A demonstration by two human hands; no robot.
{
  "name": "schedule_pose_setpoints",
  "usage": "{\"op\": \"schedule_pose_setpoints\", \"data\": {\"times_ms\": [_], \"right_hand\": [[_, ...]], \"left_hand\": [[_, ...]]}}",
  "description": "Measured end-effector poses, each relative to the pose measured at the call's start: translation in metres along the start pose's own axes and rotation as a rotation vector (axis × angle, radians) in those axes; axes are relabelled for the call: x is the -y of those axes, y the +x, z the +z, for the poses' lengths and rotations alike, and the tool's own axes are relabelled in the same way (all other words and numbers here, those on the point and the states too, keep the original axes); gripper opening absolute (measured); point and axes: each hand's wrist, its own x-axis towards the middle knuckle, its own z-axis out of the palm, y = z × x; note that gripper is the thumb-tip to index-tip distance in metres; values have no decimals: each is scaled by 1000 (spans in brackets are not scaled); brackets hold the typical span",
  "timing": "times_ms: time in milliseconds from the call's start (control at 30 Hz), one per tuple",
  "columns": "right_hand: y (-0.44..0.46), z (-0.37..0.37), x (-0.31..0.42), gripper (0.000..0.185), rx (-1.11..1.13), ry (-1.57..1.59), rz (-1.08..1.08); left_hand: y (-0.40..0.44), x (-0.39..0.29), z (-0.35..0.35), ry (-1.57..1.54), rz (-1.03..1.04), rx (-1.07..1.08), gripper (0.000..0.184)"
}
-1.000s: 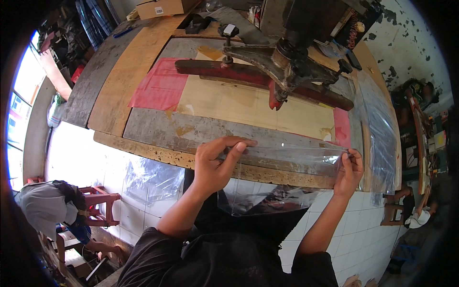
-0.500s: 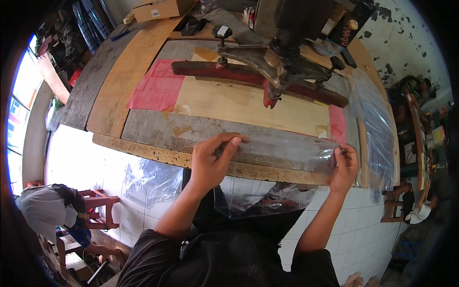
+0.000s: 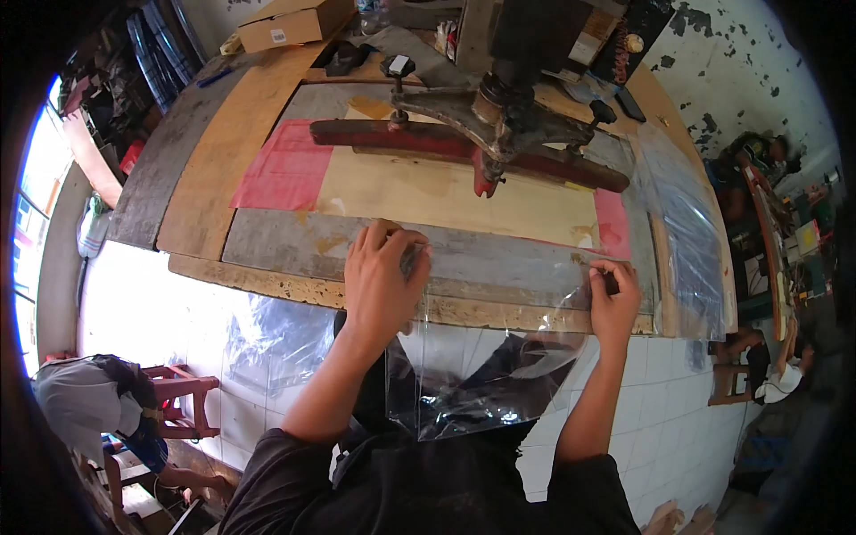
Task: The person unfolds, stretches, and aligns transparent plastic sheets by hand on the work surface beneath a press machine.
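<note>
A clear plastic sheet [image 3: 486,379] hangs between my two hands over the front edge of the workbench. My left hand [image 3: 382,276] is closed on its upper left edge, with the back of the hand towards me. At the upper right corner, my right hand [image 3: 615,299] pinches the sheet between thumb and fingers. Beyond my hands lies a pale yellow board [image 3: 428,192] with pink tape [image 3: 283,165] at its left end. Above the board stands a press head with a dark red bar [image 3: 392,140]. Whether the plastic is one layer or two, I cannot tell.
A stack of clear plastic [image 3: 691,241] lies on the bench's right side. More plastic [image 3: 276,343] is low at the left, over white floor tiles. A cardboard box [image 3: 294,25] and a phone [image 3: 630,104] sit farther back. Other people are at both sides.
My left hand has turned and risen slightly to the left. My right hand has shifted left, so the hands are a little closer. The plastic now hangs lower and slacker.
</note>
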Motion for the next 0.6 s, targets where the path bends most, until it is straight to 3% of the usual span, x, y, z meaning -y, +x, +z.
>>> {"op": "schedule_pose_setpoints", "data": {"times_ms": [133,200,267,367,500,567,600], "right_hand": [[-2,4,20,13,-133,-185,-127],[-2,2,21,14,-197,-214,-201],[-4,-2,16,16,62,-184,-205],[-4,-3,19,17,101,-152,-178],[-15,-9,34,17,146,-192,-188],[-25,-9,39,32,176,-308,-207],[-31,-7,41,32,180,-308,-206]], "left_hand": [[3,-11,2,20,-42,-21,17],[-2,-7,5,87,238,163,19],[-4,-9,7,82,262,196,20],[-8,-12,1,111,295,248,26],[-35,-28,-1,260,295,333,52],[-48,-29,3,268,236,398,71],[-49,-30,4,267,233,401,71]]}}
